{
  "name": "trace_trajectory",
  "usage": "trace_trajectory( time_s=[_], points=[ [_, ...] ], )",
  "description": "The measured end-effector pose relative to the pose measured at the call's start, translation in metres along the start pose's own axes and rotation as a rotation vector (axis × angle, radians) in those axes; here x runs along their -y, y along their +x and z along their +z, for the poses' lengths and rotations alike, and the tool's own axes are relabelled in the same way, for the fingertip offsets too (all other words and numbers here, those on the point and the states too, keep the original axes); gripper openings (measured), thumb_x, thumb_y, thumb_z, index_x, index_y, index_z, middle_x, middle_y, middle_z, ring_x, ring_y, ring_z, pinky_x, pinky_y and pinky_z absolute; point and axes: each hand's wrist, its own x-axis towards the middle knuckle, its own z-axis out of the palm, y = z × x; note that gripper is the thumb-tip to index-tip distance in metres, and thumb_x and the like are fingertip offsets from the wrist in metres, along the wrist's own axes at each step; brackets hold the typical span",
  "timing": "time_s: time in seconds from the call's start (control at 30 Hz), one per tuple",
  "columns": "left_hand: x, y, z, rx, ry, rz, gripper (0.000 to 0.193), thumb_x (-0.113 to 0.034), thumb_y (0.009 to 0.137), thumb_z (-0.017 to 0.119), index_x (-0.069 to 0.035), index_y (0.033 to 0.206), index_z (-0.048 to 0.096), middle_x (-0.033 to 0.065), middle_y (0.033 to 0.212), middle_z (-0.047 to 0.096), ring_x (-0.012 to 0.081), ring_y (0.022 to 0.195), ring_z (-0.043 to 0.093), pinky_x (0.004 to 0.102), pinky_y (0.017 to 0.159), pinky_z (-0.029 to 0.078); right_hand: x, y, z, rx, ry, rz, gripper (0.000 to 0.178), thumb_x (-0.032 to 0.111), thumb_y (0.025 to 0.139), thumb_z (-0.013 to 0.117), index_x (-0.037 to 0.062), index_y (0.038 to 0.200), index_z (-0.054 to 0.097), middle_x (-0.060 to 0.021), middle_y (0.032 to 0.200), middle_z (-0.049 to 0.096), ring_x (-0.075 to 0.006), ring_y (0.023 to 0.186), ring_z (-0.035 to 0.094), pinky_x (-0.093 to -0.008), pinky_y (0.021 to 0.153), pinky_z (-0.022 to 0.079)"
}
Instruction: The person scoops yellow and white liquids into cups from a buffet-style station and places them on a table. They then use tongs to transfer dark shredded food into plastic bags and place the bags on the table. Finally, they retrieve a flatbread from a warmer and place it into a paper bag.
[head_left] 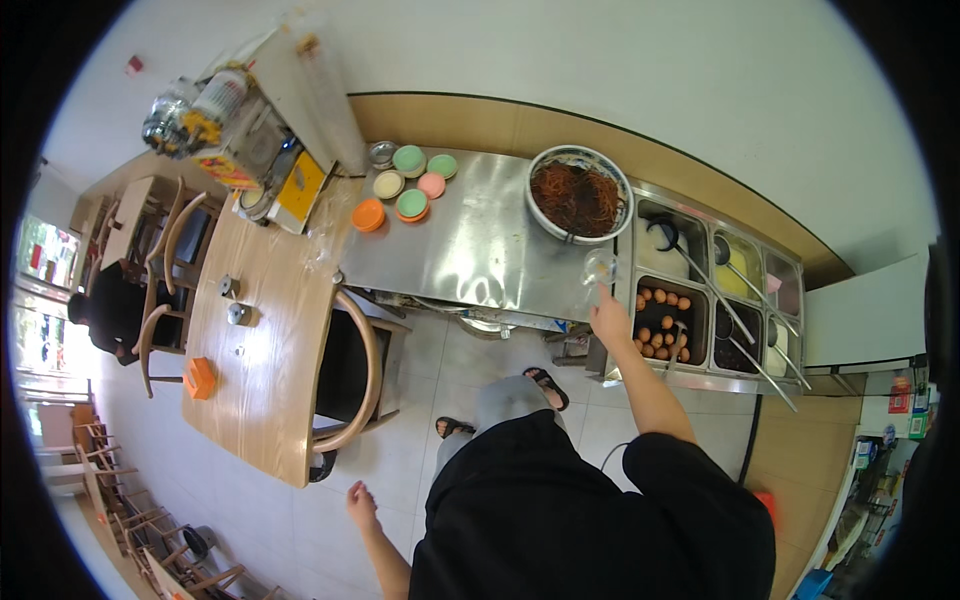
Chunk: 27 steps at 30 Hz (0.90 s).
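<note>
My right hand (608,318) reaches over the right end of the steel counter (480,235). Its fingers are closed at a crumpled-looking clear plastic item (599,270), whose kind I cannot make out. Just beyond is a large patterned bowl (534,212) of brown, shredded-looking food (575,198). To the right of this hand, brown eggs (658,322) sit in dark liquid in a steel pan. My left hand (362,505) hangs low over the floor near a wooden chair, fingers curled in, with nothing visible in them.
Steel pans with long-handled ladles (738,315) stand at the right, handles jutting toward me. Small coloured bowls (410,160) sit at the counter's far left. A wooden table (265,330) and a chair (372,375) are to my left. A person (110,310) sits farther off.
</note>
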Motion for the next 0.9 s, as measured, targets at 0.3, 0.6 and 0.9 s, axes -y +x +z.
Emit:
trace_trajectory(
  time_s=[0.3, 0.6, 0.9],
  points=[
    [0.03, -0.146, 0.182, 0.145, 0.013, 0.117, 0.025, -0.015, 0.093, 0.062, -0.002, 0.115, 0.061, 0.0061, 0.077, 0.063, 0.0091, 0.057, 0.054, 0.0214, 0.049, 0.043, -0.062, 0.057, -0.002, 0.176, 0.233, -0.41, 0.029, 0.035, 0.09, 0.059, 0.0079, 0.097, 0.064, -0.0152, 0.097, 0.068, -0.0364, 0.087, 0.066, -0.0496, 0.076, 0.052],
    [-0.147, -0.352, 0.387, 0.911, 0.155, 0.802, 0.089, -0.024, 0.073, 0.087, -0.005, 0.143, 0.036, 0.0154, 0.128, 0.055, 0.0266, 0.119, 0.055, 0.0425, 0.099, 0.047, -0.115, -0.101, -0.144, 0.68, 0.73, -0.904, 0.02, 0.03, 0.091, 0.062, 0.0098, 0.091, 0.063, -0.0083, 0.085, 0.065, -0.0279, 0.083, 0.064, -0.0417, 0.069, 0.049],
    [-0.044, -0.492, 0.494, 1.43, 0.112, 0.584, 0.088, -0.011, 0.064, 0.09, -0.004, 0.137, 0.041, 0.0121, 0.112, 0.062, 0.023, 0.105, 0.061, 0.0381, 0.094, 0.049, -0.312, -0.234, -0.227, 0.422, 0.786, -0.425, 0.03, 0.018, 0.091, 0.063, 0.0101, 0.12, 0.06, -0.0063, 0.089, 0.066, -0.0203, 0.075, 0.066, -0.0339, 0.067, 0.051]
  ],
)
